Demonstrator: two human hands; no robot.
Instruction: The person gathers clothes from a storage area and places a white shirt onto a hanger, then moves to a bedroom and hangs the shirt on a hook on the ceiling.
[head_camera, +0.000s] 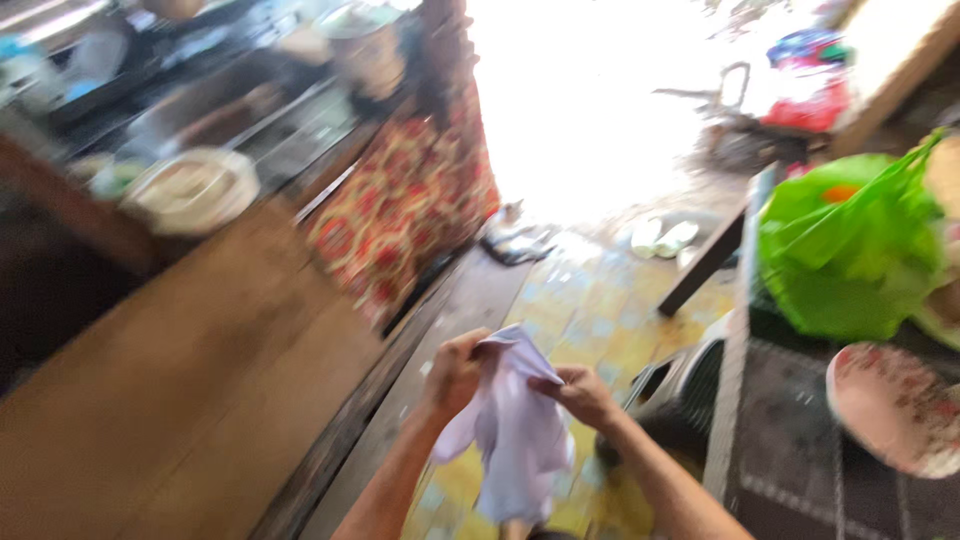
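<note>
Left hand (455, 372) and right hand (580, 393) pinch a limp, crumpled pale lilac cloth (518, 430), fingers closed on its top edge; smooth brown wooden counter (190, 400) lies left of them.

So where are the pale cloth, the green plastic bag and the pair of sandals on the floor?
pale cloth (520, 430), head view, on its hanging middle.
green plastic bag (850, 250), head view, on its bulging front.
pair of sandals (663, 238), head view, between the two soles, on the nearer one's edge.

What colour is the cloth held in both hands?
Pale lilac, almost white, and plain. The cloth shows best in the head view, held by the left hand and right hand.
</note>
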